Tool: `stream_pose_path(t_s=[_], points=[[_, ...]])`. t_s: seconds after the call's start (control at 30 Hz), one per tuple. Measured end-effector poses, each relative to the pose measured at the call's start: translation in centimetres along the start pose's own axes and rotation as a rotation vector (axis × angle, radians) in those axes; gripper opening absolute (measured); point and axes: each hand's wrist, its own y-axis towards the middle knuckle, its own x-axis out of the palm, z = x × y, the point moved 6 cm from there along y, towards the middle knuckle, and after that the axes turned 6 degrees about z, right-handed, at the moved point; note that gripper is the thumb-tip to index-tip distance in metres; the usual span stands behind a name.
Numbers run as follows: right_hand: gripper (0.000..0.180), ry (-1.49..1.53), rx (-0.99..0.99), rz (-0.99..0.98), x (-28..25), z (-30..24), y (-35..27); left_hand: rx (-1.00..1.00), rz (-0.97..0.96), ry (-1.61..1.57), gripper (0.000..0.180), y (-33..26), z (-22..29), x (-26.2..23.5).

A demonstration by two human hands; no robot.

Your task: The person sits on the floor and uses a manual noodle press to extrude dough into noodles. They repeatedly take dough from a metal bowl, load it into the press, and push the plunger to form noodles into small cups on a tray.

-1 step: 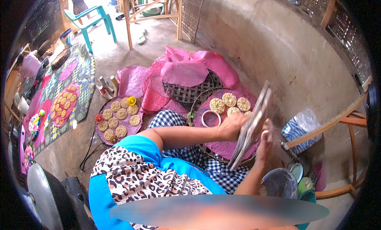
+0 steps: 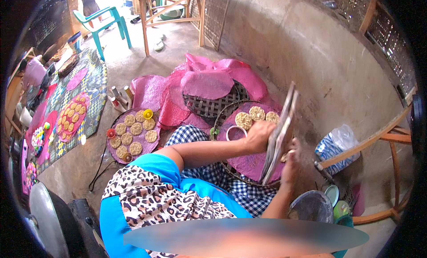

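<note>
Two flat greyish boards (image 2: 280, 135) stand nearly upright, faces almost together, over a round pink-covered tray (image 2: 242, 162) in front of me. My left hand (image 2: 259, 135) is closed at their left side, seeming to grip them. Against their right side, my right hand (image 2: 291, 167) has bent fingers, slightly blurred; the boards seem held between both hands. What lies between the boards is hidden. On the tray are pale, noodle-like round cakes (image 2: 243, 120), some covered by my left hand and the boards. A white ring (image 2: 235, 133) lies beside that hand.
At left, another pink-lined tray (image 2: 143, 140) bears several round cakes. Beyond are pink sheets (image 2: 207, 84) over a black woven basket (image 2: 209, 106). A dark basin (image 2: 313, 206) and small bowls (image 2: 332, 195) sit at right, near a wooden frame (image 2: 371, 147). A metal lid (image 2: 46, 218) stands lower left.
The boards have turned more upright, their top edge shifting left. My left hand has moved slightly left and up; my right hand has shifted slightly left. A cake near the right hand now shows.
</note>
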Motion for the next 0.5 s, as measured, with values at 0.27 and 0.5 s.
stream_pose_path(t_s=[0.27,0.5], points=[[0.07,0.017,0.037,-0.08,2.3,5.8,-3.2,-0.08,-0.493,-0.115,0.026,2.4,-3.8,0.7],[0.042,0.492,0.226,0.01,1.9,7.1,-5.6,0.251,-0.486,-0.141,0.026,0.6,-2.0,2.3]])
